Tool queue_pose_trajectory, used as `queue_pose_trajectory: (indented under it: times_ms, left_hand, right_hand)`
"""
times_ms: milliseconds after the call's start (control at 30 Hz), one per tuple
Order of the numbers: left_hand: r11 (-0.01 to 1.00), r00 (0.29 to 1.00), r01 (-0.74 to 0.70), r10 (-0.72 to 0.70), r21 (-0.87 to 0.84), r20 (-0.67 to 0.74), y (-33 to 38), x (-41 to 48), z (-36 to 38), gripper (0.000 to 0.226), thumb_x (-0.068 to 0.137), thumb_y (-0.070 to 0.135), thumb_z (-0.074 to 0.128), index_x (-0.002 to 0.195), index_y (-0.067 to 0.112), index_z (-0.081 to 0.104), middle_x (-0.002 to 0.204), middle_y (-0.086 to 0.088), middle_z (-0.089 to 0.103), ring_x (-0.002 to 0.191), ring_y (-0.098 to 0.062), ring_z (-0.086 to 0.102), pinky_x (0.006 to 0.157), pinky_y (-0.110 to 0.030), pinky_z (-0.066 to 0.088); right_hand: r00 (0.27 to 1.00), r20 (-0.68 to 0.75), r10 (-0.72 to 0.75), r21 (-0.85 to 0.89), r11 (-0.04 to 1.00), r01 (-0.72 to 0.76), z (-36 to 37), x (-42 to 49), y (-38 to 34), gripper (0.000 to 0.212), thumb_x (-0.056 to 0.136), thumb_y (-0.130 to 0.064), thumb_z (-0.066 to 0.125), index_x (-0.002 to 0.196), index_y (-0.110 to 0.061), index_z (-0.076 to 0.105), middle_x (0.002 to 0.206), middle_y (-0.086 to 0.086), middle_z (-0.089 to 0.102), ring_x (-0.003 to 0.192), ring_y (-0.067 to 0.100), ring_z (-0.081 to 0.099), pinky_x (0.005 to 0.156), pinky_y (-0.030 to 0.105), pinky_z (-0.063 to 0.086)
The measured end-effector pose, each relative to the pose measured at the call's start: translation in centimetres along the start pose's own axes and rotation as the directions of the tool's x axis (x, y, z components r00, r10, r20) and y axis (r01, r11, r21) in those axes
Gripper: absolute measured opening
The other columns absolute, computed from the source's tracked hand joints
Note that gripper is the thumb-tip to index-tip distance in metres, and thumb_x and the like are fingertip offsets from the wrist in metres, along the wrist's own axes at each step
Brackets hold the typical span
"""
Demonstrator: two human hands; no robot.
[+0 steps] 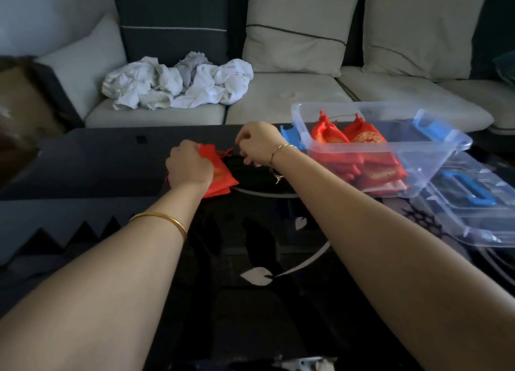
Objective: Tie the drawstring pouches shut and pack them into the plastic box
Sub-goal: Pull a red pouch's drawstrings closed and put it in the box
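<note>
Head view: left hand grips red pouch on dark table; right hand just beside pouch mouth, fingers curled, whether pinching cord cannot tell; more red pouches inside clear plastic box at right

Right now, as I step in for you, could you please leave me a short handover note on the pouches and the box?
Left hand grips a red pouch on the dark table.
Right hand, fingers curled, seems to pinch its drawstring.
Plastic box stands to the right; its lid is off, lying at its right.
Done: packed pouches, several red ones, already lie in the box.
Left: finish tying this pouch, then pack it.
</note>
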State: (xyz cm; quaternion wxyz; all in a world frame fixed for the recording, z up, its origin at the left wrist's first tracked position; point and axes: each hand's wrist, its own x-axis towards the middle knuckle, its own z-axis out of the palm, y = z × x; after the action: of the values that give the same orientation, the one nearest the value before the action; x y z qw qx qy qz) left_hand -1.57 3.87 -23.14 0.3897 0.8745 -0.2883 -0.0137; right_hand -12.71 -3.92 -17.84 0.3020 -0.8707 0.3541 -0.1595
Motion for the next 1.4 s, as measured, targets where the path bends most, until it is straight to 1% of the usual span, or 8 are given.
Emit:
queue_pose_trajectory:
  times_ms: [133, 333, 467, 833, 1067, 1167, 1300, 1400]
  left_hand:
    - [0.985, 0.981, 0.107, -0.127, 0.137, 0.145, -3.2, 2.4, 0.2, 0.045, 0.095, 0.024, 0.041, 0.139, 0.017, 0.036, 0.139, -0.019, 0.037, 0.128, -0.039, 0.034, 0.103, -0.046, 0.034]
    - [0.971, 0.951, 0.188, -0.218, 0.15, 0.221, -5.4, 5.7, 2.0, 0.07, 0.094, 0.044, 0.044, 0.15, 0.017, 0.012, 0.148, -0.02, 0.03, 0.134, -0.041, 0.029, 0.107, -0.048, 0.029]
    - [0.975, 0.944, 0.089, -0.149, 0.206, 0.295, -5.2, 6.2, 2.8, 0.059, 0.095, 0.035, 0.048, 0.144, 0.008, 0.028, 0.142, -0.02, 0.04, 0.129, -0.041, 0.037, 0.106, -0.046, 0.035]
    - [0.999, 0.894, -0.02, -0.003, 0.047, 0.448, -0.1, -3.3, 4.0, 0.038, 0.094, 0.016, 0.048, 0.128, 0.0, 0.046, 0.13, -0.022, 0.052, 0.118, -0.04, 0.05, 0.099, -0.048, 0.043]
    - [0.997, 0.916, 0.066, -0.078, 0.045, 0.393, 1.9, -8.9, 3.4, 0.048, 0.093, 0.02, 0.052, 0.136, 0.006, 0.036, 0.14, -0.019, 0.039, 0.127, -0.038, 0.04, 0.101, -0.044, 0.041]
    - [0.99, 0.928, 0.089, -0.122, 0.108, 0.351, 2.4, -9.7, 2.8, 0.046, 0.093, 0.022, 0.052, 0.135, 0.008, 0.037, 0.14, -0.017, 0.039, 0.127, -0.036, 0.037, 0.1, -0.043, 0.037]
    - [0.986, 0.942, 0.113, -0.147, 0.125, 0.302, 2.3, -10.0, 2.4, 0.044, 0.093, 0.022, 0.052, 0.133, 0.01, 0.039, 0.138, -0.016, 0.042, 0.126, -0.035, 0.038, 0.103, -0.045, 0.037]
    - [0.988, 0.949, 0.126, -0.145, 0.084, 0.281, 2.2, -10.2, 2.3, 0.041, 0.092, 0.023, 0.055, 0.13, 0.01, 0.044, 0.135, -0.015, 0.046, 0.125, -0.035, 0.04, 0.103, -0.045, 0.038]
  right_hand:
    - [0.998, 0.022, 0.059, -0.038, 0.998, -0.058, 4.5, 2.4, 1.5, 0.028, 0.087, -0.008, 0.047, 0.111, -0.003, 0.062, 0.104, 0.014, 0.064, 0.087, 0.026, 0.058, 0.072, 0.032, 0.046]
    - [0.994, 0.105, 0.024, -0.041, 0.999, -0.02, 9.3, 4.9, 2.4, 0.051, 0.089, -0.03, 0.055, 0.136, -0.015, 0.044, 0.13, 0.011, 0.054, 0.116, 0.027, 0.052, 0.088, 0.029, 0.043]
    - [0.991, 0.13, 0.043, -0.202, 0.979, -0.015, 10.4, 5.3, 2.8, 0.043, 0.088, -0.044, 0.048, 0.117, -0.015, 0.057, 0.119, 0.013, 0.059, 0.114, 0.035, 0.049, 0.089, 0.039, 0.045]
    - [0.972, 0.182, 0.15, -0.33, 0.94, -0.083, 4.7, -3.0, 6.3, 0.039, 0.083, -0.043, 0.062, 0.099, -0.008, 0.066, 0.108, 0.011, 0.063, 0.1, 0.027, 0.058, 0.082, 0.031, 0.045]
    - [0.946, 0.011, 0.325, -0.007, 0.946, -0.325, 2.4, -7.8, 8.4, 0.022, 0.081, -0.02, 0.068, 0.072, -0.005, 0.054, 0.066, 0.008, 0.053, 0.066, 0.023, 0.053, 0.066, 0.034, 0.046]
    - [0.902, 0.027, 0.431, 0.161, 0.889, -0.429, 2.9, -7.9, 8.9, 0.017, 0.078, -0.013, 0.072, 0.086, -0.004, 0.059, 0.073, 0.011, 0.056, 0.069, 0.022, 0.054, 0.074, 0.036, 0.052]
    - [0.874, 0.13, 0.468, 0.406, 0.779, -0.478, 2.5, -7.6, 9.2, 0.016, 0.079, -0.002, 0.066, 0.091, -0.009, 0.057, 0.069, 0.006, 0.052, 0.06, 0.017, 0.049, 0.059, 0.027, 0.045]
    - [0.886, 0.136, 0.444, 0.406, 0.791, -0.458, 2.5, -7.7, 9.2, 0.009, 0.083, -0.004, 0.06, 0.081, -0.011, 0.054, 0.065, 0.005, 0.049, 0.053, 0.015, 0.045, 0.049, 0.022, 0.04]
